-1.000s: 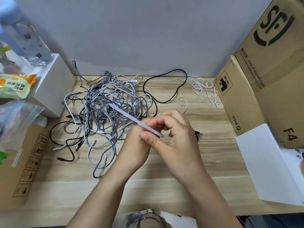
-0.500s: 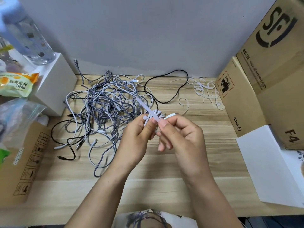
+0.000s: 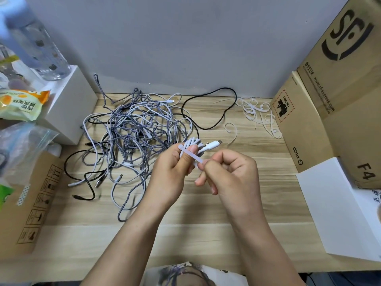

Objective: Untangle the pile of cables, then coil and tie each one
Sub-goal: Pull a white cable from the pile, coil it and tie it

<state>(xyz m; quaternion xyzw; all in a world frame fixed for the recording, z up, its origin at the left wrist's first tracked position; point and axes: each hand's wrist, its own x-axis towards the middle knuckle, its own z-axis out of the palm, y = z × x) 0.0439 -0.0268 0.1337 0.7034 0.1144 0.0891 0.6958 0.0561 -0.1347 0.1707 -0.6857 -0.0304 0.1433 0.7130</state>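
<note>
A tangled pile of grey braided, white and black cables (image 3: 134,131) lies on the wooden table (image 3: 185,240), left of centre. My left hand (image 3: 173,172) grips a small coiled white cable (image 3: 192,144), whose plug (image 3: 214,144) sticks out to the right. A white strap tie (image 3: 190,156) crosses the coil under my left thumb. My right hand (image 3: 228,174) pinches the tie's free end just right of the coil. Both hands hover above the table, right of the pile.
Loose white ties (image 3: 259,114) lie at the back right beside cardboard boxes (image 3: 305,129). One curled tie (image 3: 232,130) lies nearer. A white sheet (image 3: 338,213) sits at the right edge. A white box (image 3: 68,106), bottle (image 3: 35,44), snack bags and a cardboard box (image 3: 26,207) crowd the left.
The tie, which stuck out up-left from my hands, now lies across the coil with its end drawn to the right. My hands parted, so the coil and plug show.
</note>
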